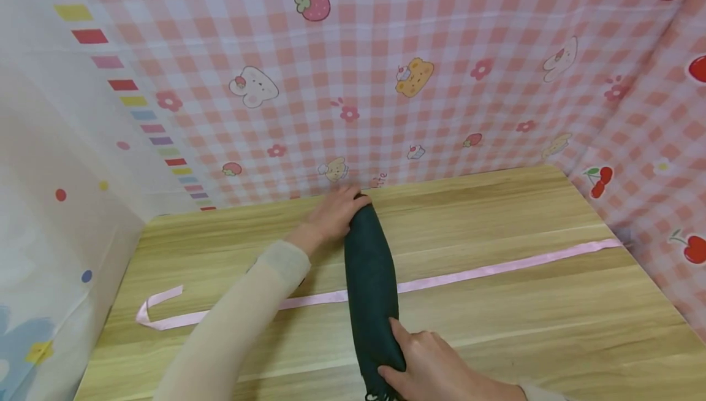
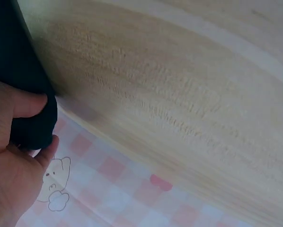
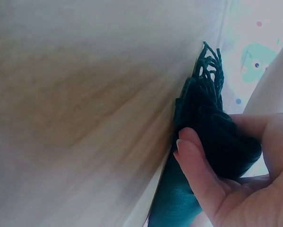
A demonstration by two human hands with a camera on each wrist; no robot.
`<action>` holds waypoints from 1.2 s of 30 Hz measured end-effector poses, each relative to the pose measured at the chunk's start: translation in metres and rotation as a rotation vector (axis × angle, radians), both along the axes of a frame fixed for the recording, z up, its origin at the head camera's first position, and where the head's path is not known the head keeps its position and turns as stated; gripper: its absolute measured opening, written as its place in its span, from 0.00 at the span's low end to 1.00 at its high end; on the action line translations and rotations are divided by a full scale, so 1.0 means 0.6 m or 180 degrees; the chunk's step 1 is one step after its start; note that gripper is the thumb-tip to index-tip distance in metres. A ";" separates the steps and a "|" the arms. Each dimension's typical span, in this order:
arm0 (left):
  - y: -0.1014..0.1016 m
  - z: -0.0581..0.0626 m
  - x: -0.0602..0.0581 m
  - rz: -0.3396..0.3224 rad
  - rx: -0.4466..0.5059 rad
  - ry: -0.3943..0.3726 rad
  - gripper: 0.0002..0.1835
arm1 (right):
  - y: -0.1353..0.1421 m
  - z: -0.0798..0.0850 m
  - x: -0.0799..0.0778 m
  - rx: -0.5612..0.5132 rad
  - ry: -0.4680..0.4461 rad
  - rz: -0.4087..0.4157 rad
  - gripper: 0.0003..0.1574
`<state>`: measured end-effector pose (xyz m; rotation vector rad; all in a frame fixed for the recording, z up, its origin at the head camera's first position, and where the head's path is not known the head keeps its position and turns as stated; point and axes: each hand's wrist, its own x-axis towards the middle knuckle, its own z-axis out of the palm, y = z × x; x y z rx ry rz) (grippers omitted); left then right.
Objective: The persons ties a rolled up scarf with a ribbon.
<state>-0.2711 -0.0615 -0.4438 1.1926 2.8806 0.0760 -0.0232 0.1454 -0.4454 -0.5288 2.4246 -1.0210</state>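
Note:
A dark green scarf [image 1: 372, 266], folded or rolled into a long narrow bundle, lies across the wooden table, on top of a pink ribbon [image 1: 474, 274]. My left hand [image 1: 333, 214] grips its far end; in the left wrist view the thumb lies over the cloth [image 2: 18, 52] and a finger curls beneath. Around the near end my right hand [image 1: 436, 364] is curled, and the right wrist view shows fingers and thumb on either side of the bundle [image 3: 217, 137]. Knotted fringe [image 3: 210, 71] hangs out at that end.
The ribbon runs left to right over the table [image 1: 513, 217], its left end [image 1: 160, 297] bent back in a hook. Pink checked cloth [image 1: 353, 70] hangs behind the table's far edge, with white printed cloth [image 1: 55, 143] at the left and cherry-printed cloth [image 1: 662, 162] at the right.

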 end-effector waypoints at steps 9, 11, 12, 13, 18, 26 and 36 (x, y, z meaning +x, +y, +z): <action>0.002 -0.013 0.009 0.0350 -0.0011 -0.0342 0.40 | 0.004 -0.004 0.002 -0.0004 -0.0010 0.0095 0.53; 0.002 -0.013 0.009 0.0380 0.0035 -0.0345 0.42 | 0.005 -0.003 0.002 0.0032 -0.0019 0.0092 0.55; 0.000 -0.014 0.009 0.0374 0.0057 -0.0314 0.43 | 0.006 -0.001 0.002 0.0067 0.0000 0.0097 0.56; -0.001 -0.013 0.009 0.0370 0.0074 -0.0283 0.44 | 0.007 0.001 0.002 0.0118 0.0027 0.0102 0.58; -0.015 0.000 0.013 0.0307 0.0200 -0.0095 0.45 | 0.019 0.022 -0.004 0.0525 0.0385 0.0046 0.61; -0.046 0.047 0.035 0.0482 0.0514 -0.0202 0.44 | 0.070 0.048 -0.030 0.0616 0.1107 -0.0480 0.45; -0.092 0.078 0.070 0.0475 0.0757 0.0069 0.38 | 0.130 0.040 -0.062 0.0462 0.2114 -0.0719 0.35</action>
